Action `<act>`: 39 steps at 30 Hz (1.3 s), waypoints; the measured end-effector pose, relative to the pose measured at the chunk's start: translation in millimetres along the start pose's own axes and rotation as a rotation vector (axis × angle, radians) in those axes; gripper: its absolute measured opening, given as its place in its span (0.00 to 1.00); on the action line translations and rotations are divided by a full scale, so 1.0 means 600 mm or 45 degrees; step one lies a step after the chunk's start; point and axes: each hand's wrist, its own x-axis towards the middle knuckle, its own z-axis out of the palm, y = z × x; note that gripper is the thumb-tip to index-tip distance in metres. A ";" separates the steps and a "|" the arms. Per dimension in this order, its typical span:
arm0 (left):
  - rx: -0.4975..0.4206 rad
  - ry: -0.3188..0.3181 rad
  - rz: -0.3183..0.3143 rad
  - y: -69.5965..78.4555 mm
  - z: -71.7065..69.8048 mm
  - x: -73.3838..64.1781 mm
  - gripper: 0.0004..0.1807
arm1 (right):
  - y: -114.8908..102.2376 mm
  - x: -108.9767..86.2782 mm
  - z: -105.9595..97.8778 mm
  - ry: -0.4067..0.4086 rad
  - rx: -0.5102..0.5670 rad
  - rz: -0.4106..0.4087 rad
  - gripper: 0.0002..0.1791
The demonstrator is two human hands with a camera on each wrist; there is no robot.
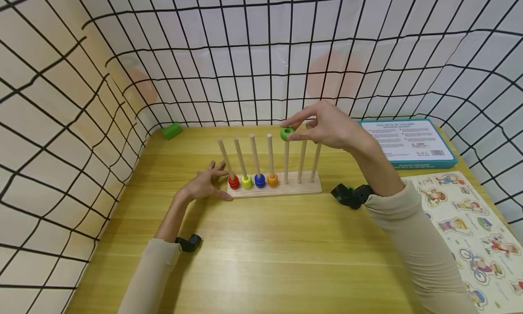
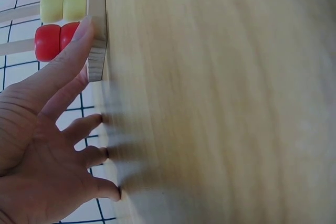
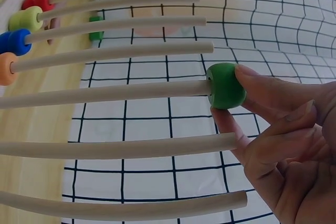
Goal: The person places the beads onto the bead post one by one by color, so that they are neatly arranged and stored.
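A wooden peg rack stands on the table with a row of upright pegs. Red beads, yellow beads, blue beads and orange beading sit low on the four left pegs; the three pegs to the right carry nothing at their feet. My right hand pinches a green bead between thumb and index finger, right at the tip of the fifth peg. With thumb in front and index finger behind, my left hand holds the rack's left end, its other fingertips touching the table.
A green block lies at the back left. At the right are a teal-edged box and a board with cartoon figures. Black wire netting encloses the table's back and sides.
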 end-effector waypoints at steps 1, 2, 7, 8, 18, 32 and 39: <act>-0.001 0.000 0.000 0.000 0.000 0.000 0.45 | 0.000 -0.001 0.000 0.004 -0.005 -0.003 0.16; -0.002 0.000 0.000 0.000 0.000 0.000 0.45 | 0.001 -0.001 0.000 0.007 -0.009 -0.005 0.16; -0.011 -0.003 -0.008 0.000 0.001 0.001 0.45 | 0.004 -0.009 -0.003 0.049 -0.050 0.002 0.16; -0.011 -0.005 -0.009 0.001 0.001 0.002 0.45 | 0.005 -0.012 -0.005 0.063 -0.045 0.004 0.16; -0.003 -0.010 -0.019 0.001 0.002 0.000 0.46 | 0.072 -0.092 -0.034 0.334 0.091 0.115 0.19; 0.015 0.002 -0.016 0.004 0.003 -0.002 0.44 | 0.267 -0.178 0.001 0.086 0.106 0.280 0.23; 0.014 -0.002 -0.021 0.005 0.003 0.001 0.44 | 0.329 -0.199 0.022 -0.008 0.179 0.394 0.24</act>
